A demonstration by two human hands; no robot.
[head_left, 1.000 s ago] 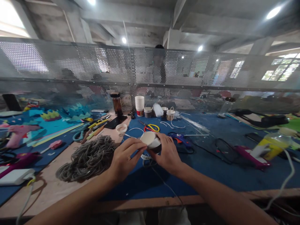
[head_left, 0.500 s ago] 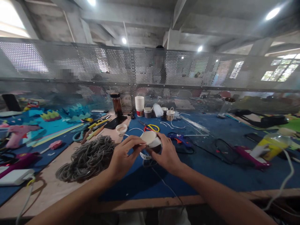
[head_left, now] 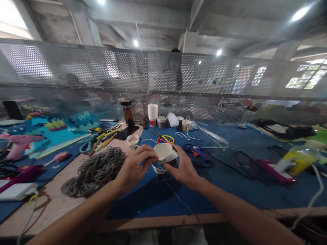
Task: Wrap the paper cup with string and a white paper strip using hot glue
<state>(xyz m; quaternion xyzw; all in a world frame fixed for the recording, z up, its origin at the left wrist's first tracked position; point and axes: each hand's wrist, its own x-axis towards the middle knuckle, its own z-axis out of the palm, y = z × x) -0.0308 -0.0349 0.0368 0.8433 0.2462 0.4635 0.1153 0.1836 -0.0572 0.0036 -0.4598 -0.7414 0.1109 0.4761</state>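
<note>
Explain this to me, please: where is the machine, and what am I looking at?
There is no machine arm here, just a person's two bare hands. The view comes from a camera worn on that person's head, looking forward and down, so the forearms enter from the bottom.

The right hand holds a small white cup, and the left hand pinches at its rim.

On the blue work surface you can see a blue glue gun and a stack of white paper cups. A tangled bundle of grey cord lies nearer the left hand. Behind everything stands a perforated metal screen.
</note>
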